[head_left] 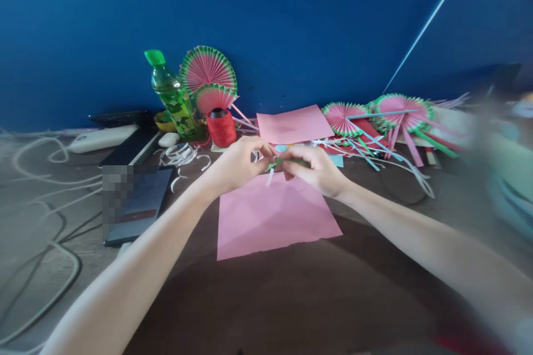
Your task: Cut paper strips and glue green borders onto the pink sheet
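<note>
My left hand (pixel 244 162) and my right hand (pixel 318 169) meet above a pink paper sheet (pixel 275 216) on the dark table. Pinched between the fingertips of both is a small piece of green paper (pixel 275 164); its folds are too small to make out. A short white strip (pixel 270 177) hangs below it, beside the left fingertips. Part of the green paper runs under the fingers of my right hand, which hide it. The pink sheet lies flat, its near edge slightly uneven.
Behind the hands stand a green bottle (pixel 172 97), a red thread spool (pixel 221 127) and a pleated pink-green paper fan (pixel 209 69). Another pink sheet (pixel 293 125) leans there. More fans (pixel 402 113) and paper strips lie right. Left are a dark phone-like slab (pixel 144 205), white curls (pixel 183 154) and cables (pixel 69 249).
</note>
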A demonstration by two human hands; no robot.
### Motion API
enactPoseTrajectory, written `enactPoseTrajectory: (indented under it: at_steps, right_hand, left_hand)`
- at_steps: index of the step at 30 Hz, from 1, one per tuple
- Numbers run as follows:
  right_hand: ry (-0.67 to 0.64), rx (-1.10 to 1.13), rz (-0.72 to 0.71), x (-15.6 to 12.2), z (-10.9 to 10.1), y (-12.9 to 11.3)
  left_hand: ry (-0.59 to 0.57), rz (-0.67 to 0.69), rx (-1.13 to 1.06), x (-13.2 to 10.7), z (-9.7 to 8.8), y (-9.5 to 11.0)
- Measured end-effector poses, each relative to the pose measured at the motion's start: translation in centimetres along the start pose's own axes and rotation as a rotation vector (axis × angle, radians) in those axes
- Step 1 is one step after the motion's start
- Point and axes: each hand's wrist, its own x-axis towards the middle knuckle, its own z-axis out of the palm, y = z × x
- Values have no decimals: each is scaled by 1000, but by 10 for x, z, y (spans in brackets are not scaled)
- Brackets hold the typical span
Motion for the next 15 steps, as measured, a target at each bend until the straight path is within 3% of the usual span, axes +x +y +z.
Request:
enactPoseTrajectory:
  at_steps: [4,8,15]
  right_hand:
    - [57,-18,19,2,-3,1]
    - [113,-92,56,4,-4,3]
    - [186,-162,75,6,-5,8]
  left_hand:
    - [13,-105,70,4,-20,-18]
    - [52,-259,289,3,-45,-46]
    - [-54,-580,535,-6,-68,-82]
